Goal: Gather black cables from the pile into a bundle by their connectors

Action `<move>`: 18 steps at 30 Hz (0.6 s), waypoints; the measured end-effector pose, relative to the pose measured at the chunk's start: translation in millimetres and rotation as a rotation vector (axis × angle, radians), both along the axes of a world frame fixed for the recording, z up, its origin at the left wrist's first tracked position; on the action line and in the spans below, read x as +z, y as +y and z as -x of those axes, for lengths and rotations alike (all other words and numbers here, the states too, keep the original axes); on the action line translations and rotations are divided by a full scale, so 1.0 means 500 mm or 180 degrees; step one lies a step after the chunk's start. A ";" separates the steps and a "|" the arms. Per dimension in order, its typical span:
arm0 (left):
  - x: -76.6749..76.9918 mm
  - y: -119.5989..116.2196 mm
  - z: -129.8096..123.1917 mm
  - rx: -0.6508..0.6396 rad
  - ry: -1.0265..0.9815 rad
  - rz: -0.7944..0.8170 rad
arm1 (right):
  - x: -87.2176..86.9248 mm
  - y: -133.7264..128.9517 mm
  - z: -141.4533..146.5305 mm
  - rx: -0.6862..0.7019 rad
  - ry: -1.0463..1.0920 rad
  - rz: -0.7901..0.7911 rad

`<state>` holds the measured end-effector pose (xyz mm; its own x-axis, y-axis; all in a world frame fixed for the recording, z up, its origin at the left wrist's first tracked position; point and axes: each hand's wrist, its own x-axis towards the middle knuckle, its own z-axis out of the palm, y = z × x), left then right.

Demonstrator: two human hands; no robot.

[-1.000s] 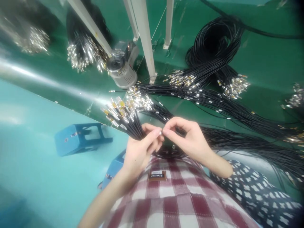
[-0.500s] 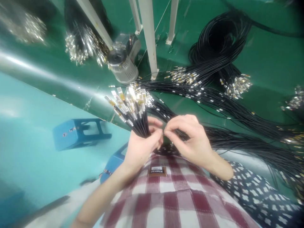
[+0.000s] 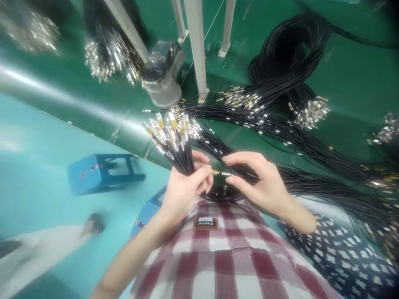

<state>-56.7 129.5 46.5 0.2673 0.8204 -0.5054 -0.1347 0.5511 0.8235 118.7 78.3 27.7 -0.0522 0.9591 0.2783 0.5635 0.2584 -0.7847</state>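
Observation:
My left hand (image 3: 190, 178) is closed around a bundle of black cables (image 3: 183, 160), whose silver and yellow connector ends fan out above it. Between its thumb and fingers it also pinches one connector (image 3: 215, 172) that points right. A silver and black piece of cable (image 3: 226, 174) runs from that connector toward my right hand (image 3: 260, 176). The thumb and fingers of my right hand are apart around the cable's end, with a gap above it. Loose black cables (image 3: 215, 143) lie behind both hands.
Cable bundles (image 3: 274, 128) stretch right over the green surface, below a coiled bundle (image 3: 302, 70). White metal legs (image 3: 196, 45) and a grey machine (image 3: 162, 89) stand ahead. A blue stool (image 3: 85, 174) is at left. Another person's pale-clothed leg (image 3: 46, 247) shows lower left.
My right hand has opened its pinch and moved right, and the connector between the hands now shows. The pale-clothed leg at lower left has shifted left.

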 end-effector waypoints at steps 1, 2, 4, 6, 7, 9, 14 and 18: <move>0.001 -0.002 0.000 -0.0012 -0.0002 -0.0034 | 0.002 0.003 0.004 -0.0013 0.0037 0.0044; 0.003 -0.003 -0.001 -0.0024 -0.0015 -0.0068 | 0.003 0.005 0.008 0.0000 0.0041 0.0024; 0.003 -0.006 -0.001 -0.0035 -0.0064 -0.0132 | 0.002 0.007 0.011 0.0023 0.0021 -0.0105; 0.000 -0.010 0.000 -0.0037 -0.0132 -0.0201 | 0.000 0.003 0.004 0.0051 -0.0047 -0.0214; -0.002 -0.012 0.001 -0.0034 -0.0159 -0.0238 | -0.001 -0.001 -0.002 0.0061 -0.0100 -0.0205; -0.004 -0.015 0.004 -0.0037 -0.0187 -0.0310 | -0.001 -0.008 -0.014 0.0096 -0.0217 -0.0076; -0.002 -0.021 0.005 -0.0124 -0.0162 -0.0390 | 0.011 -0.009 -0.010 0.0139 -0.0188 0.0198; -0.001 -0.021 0.005 -0.0212 -0.0197 -0.0434 | 0.011 0.004 0.019 0.0089 0.0018 -0.0190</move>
